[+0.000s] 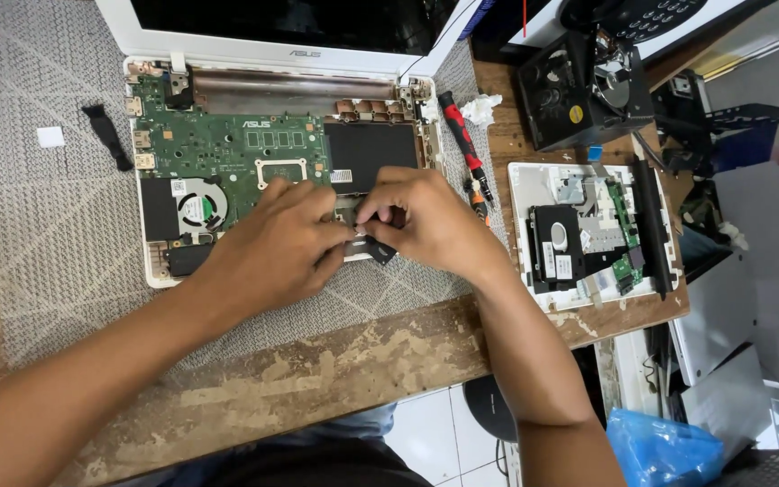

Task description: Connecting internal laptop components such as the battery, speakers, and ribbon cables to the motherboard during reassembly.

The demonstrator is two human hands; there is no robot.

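Note:
An opened white laptop (151, 261) lies on a grey woven mat, its green circuit board (218, 144) and small fan (198, 206) exposed. My left hand (268, 248) and my right hand (426, 221) meet over the laptop's front edge. Both pinch a small black part (379, 250) between their fingertips. The fingers hide most of that part and the spot beneath it.
A red-and-black screwdriver (462, 140) lies right of the laptop beside a wad of white tissue (481, 110). A white cover panel (534, 180) holds a drive and a small board. A black strip (107, 135) rests on the grey mat (47, 234). Black boxes stand far right.

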